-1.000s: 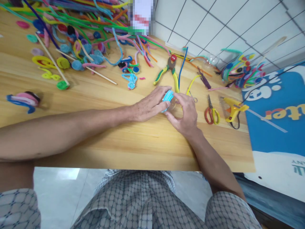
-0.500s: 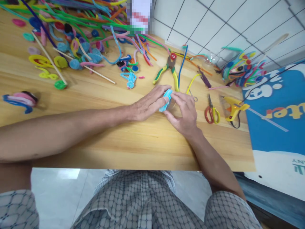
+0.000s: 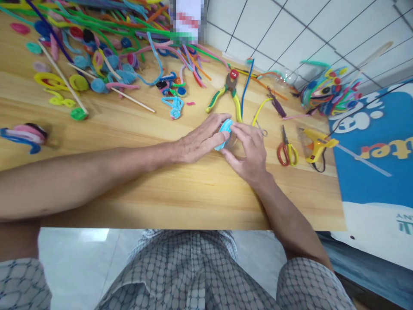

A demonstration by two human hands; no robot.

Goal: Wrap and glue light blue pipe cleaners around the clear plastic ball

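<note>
Between my two hands is a light blue fuzzy piece (image 3: 224,129), which looks like pipe cleaner laid in rows. A clear rounded piece (image 3: 231,140) sits against its right side, partly hidden by my fingers. My left hand (image 3: 201,140) presses the blue piece from the left, thumb on its face and fingers behind. From the right, my right hand (image 3: 248,150) grips the same piece, fingertips at the top edge and thumb at the bottom. Just beyond my hands lie green-and-yellow pliers (image 3: 230,88) with a red round spot at the pivot.
Scissors (image 3: 284,150) and a yellow glue gun (image 3: 318,144) lie to the right. Loose pipe cleaners (image 3: 97,21), coiled pieces and wooden sticks (image 3: 63,77) crowd the back left. A colourful pipe-cleaner figure (image 3: 322,92) stands at the back right, near the tiled wall (image 3: 258,30).
Both hands keep their hold on the blue piece, which has turned very slightly. The whole view has shifted a little.
</note>
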